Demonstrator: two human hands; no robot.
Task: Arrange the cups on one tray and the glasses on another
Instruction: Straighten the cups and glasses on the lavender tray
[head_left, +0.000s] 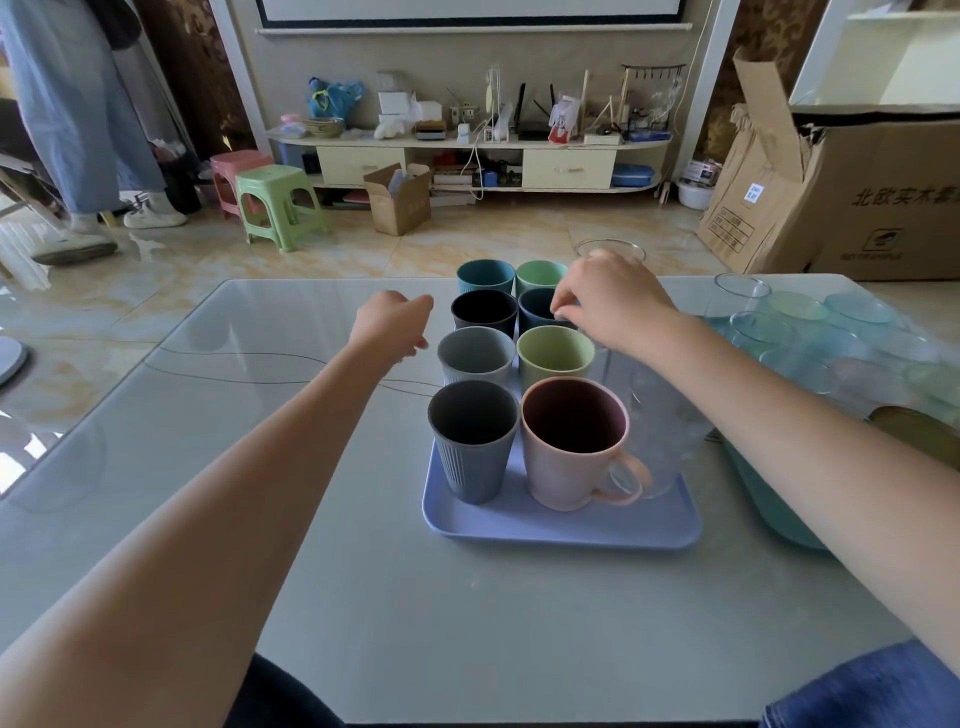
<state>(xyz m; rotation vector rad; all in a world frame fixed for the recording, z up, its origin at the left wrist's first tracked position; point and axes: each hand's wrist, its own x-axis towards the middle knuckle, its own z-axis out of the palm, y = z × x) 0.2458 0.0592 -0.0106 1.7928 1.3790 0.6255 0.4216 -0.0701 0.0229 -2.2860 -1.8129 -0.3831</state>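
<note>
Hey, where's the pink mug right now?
The pink mug stands at the near right corner of the blue tray, beside the grey cup.
</note>
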